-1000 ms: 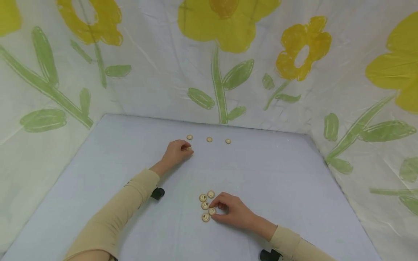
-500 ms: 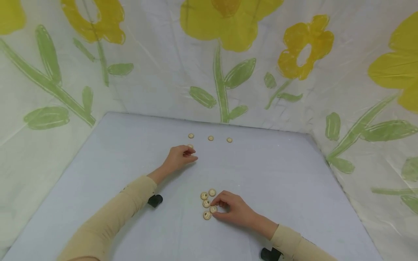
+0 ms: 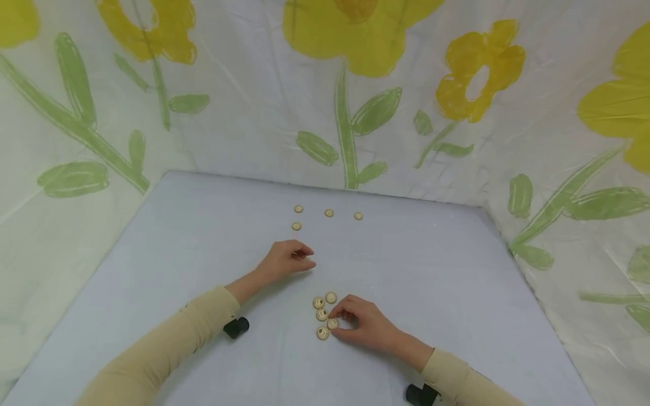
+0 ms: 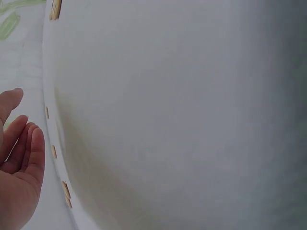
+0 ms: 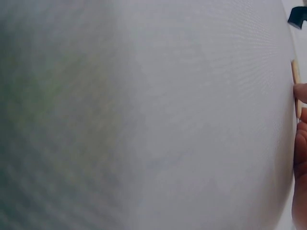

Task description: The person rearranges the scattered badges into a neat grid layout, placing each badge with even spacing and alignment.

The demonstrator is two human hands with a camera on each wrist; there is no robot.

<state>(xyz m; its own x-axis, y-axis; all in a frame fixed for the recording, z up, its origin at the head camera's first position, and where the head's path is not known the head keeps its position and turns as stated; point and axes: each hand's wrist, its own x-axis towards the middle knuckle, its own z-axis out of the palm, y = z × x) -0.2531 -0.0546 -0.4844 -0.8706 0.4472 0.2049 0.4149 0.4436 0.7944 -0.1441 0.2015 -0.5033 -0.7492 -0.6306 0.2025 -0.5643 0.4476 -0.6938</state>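
In the head view my left hand [image 3: 285, 260] hovers over the white tabletop, its thumb and fingers apart with nothing between them. Just beyond it lies a small round wooden disc [image 3: 297, 226]. Nearer the front, my right hand [image 3: 367, 326] pinches a wooden disc [image 3: 332, 323] between thumb and fingertips, low at the table surface. That disc belongs to a cluster of several pale discs with dark marks, among them an upper one [image 3: 331, 297] and a lower one [image 3: 322, 332]. In the right wrist view only part of the hand [image 5: 301, 158] shows at the edge.
Along the back of the white table [image 3: 431, 270] three discs form a row: left [image 3: 298, 208], middle [image 3: 329, 213] and right [image 3: 358, 216]. Behind rises a white cloth [image 3: 244, 113] painted with yellow flowers. Black wrist devices sit under both forearms.
My left hand has let go of a disc below the row's left end and drawn back toward me, fingers parting. The right hand keeps its pinch in place.
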